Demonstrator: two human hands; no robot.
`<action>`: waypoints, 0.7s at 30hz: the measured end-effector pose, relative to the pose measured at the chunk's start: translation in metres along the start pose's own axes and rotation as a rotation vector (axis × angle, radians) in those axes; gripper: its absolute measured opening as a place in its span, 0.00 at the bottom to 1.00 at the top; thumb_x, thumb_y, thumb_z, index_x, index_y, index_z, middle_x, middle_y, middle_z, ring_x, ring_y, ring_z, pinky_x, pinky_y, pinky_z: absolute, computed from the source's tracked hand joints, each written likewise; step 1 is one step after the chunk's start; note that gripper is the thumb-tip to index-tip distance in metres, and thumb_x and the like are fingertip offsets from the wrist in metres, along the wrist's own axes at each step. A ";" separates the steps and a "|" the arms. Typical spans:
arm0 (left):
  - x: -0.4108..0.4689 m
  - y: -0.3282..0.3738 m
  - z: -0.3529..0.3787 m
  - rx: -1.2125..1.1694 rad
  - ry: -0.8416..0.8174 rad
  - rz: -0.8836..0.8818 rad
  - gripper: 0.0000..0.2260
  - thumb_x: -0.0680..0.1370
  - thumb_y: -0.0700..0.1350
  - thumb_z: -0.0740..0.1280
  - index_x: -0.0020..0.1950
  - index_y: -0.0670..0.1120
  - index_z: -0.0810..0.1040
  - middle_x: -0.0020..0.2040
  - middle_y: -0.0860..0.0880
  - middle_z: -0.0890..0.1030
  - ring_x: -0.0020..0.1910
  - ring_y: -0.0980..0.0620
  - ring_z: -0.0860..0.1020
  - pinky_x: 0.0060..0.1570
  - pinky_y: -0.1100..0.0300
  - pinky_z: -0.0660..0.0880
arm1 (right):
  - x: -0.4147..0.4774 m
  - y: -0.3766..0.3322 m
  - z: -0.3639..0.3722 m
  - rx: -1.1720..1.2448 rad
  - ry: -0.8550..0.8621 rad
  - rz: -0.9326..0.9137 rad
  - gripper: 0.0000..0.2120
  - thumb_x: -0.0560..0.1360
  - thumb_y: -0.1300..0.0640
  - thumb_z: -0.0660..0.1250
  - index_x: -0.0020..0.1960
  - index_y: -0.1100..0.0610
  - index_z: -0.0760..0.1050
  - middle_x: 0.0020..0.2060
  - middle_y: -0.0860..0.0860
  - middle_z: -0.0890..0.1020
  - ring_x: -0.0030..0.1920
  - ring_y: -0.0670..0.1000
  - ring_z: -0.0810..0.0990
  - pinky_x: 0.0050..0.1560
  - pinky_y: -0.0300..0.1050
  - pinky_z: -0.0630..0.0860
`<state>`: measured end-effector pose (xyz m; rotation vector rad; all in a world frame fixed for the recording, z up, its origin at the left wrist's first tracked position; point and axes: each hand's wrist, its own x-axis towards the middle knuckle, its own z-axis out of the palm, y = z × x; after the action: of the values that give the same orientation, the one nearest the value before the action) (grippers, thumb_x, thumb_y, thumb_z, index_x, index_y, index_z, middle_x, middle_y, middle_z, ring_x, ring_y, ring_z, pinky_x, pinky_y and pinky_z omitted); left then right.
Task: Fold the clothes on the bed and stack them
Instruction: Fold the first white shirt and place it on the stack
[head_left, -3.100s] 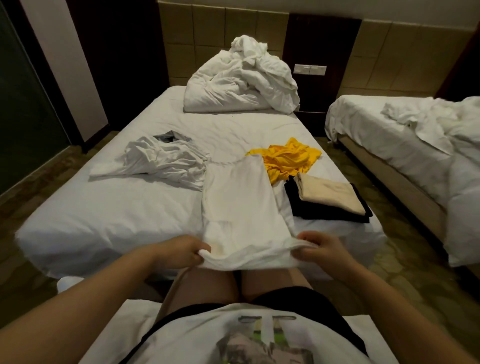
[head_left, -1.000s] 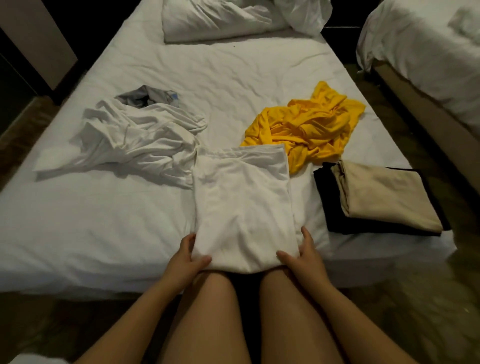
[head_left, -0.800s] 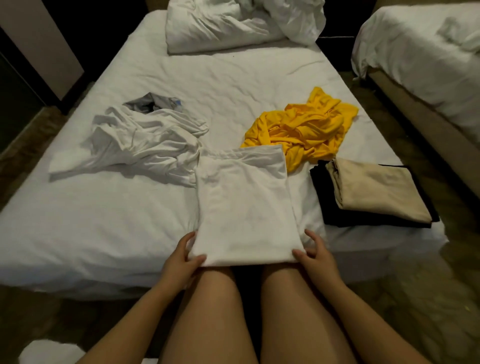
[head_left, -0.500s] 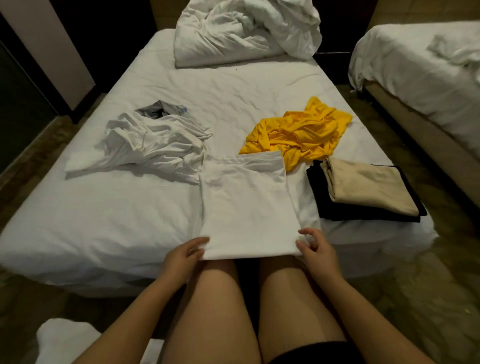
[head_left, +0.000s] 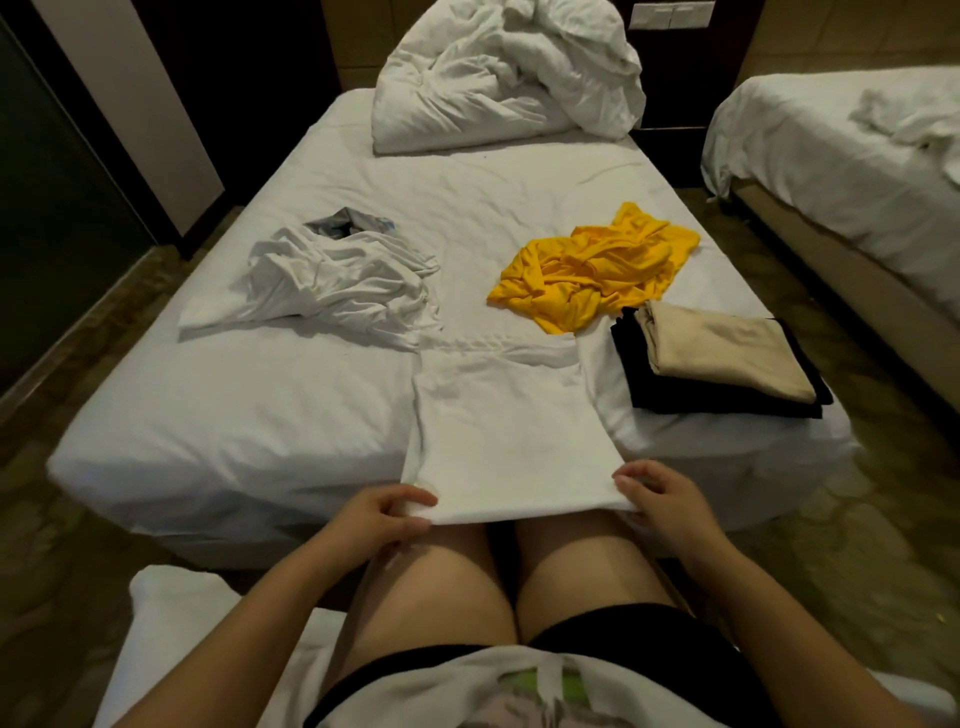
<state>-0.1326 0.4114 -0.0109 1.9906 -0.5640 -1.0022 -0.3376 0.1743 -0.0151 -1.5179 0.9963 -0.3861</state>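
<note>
Gripping the white shirt (head_left: 509, 431) at lower centre of frame, by its two near corners. Pinching the left corner with the left hand (head_left: 387, 514), thumb on top; curling the right hand (head_left: 660, 493) round the right corner. Held at both ends, most likely, to keep that hem straight and ready to carry up for the next fold. Laid lengthwise over the near edge of the bed (head_left: 260, 405), narrow already, near hem overhanging the knees. Parked at right of centre: a beige fold (head_left: 727, 353) on a black fold (head_left: 675, 389), probably the stack, kept close so the shirt can go straight across. Waiting just above the shirt: a crumpled yellow garment (head_left: 592, 275). Waiting left of centre: a crumpled white garment (head_left: 337, 280). Pushed to the top of frame, a bunched duvet (head_left: 504, 78), probably to leave folding room.
</note>
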 end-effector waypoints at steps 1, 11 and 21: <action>-0.003 -0.003 0.001 0.072 -0.001 0.017 0.12 0.72 0.38 0.71 0.46 0.55 0.79 0.38 0.54 0.77 0.35 0.58 0.76 0.36 0.68 0.71 | -0.005 0.002 -0.001 -0.036 -0.010 -0.014 0.07 0.75 0.64 0.67 0.39 0.55 0.77 0.37 0.53 0.79 0.36 0.47 0.74 0.34 0.35 0.73; -0.006 -0.025 0.001 0.513 0.276 0.281 0.14 0.74 0.37 0.65 0.58 0.48 0.80 0.58 0.46 0.79 0.55 0.48 0.76 0.52 0.62 0.68 | -0.024 0.000 0.000 -0.365 -0.123 -0.211 0.15 0.69 0.65 0.70 0.42 0.44 0.78 0.44 0.45 0.81 0.44 0.44 0.78 0.44 0.36 0.73; 0.004 -0.022 -0.003 0.343 0.484 0.357 0.09 0.73 0.35 0.69 0.48 0.47 0.82 0.40 0.53 0.72 0.37 0.60 0.73 0.37 0.73 0.67 | -0.016 0.009 -0.005 -0.588 0.066 -0.491 0.06 0.73 0.63 0.69 0.46 0.54 0.81 0.40 0.50 0.73 0.45 0.50 0.73 0.41 0.34 0.64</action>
<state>-0.1270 0.4229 -0.0294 2.2202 -0.8165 -0.1986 -0.3531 0.1841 -0.0173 -2.3096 0.8128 -0.5161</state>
